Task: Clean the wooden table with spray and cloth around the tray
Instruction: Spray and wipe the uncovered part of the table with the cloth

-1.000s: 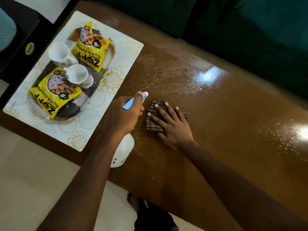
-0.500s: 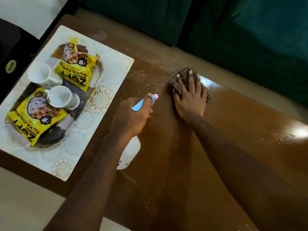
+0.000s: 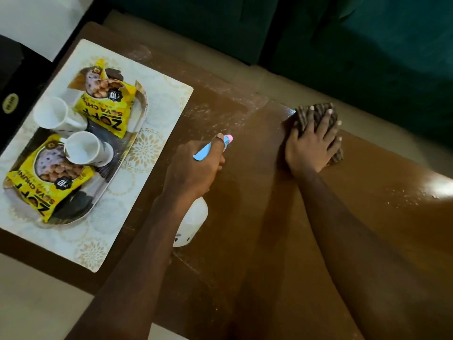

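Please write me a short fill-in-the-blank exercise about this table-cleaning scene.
1. The right hand presses flat on the ____.
2. The left hand holds the spray bottle, which has a ____ trigger.
3. The tray carries two yellow packets and ____ white mugs.
4. The tray rests on a ____, left of both hands.

Missing words: cloth; blue; two; placemat

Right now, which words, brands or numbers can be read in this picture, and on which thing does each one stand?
"ZOFF", "SOYA CHUN…" (cut off), "10" in a black badge: upper yellow packet on the tray.
"ZOFF", "SOYA CHUN…", "10": lower yellow packet.
Small dark print on the white spray bottle: too small to read.
Oval gold label on the black object at far left: blurred, unreadable.
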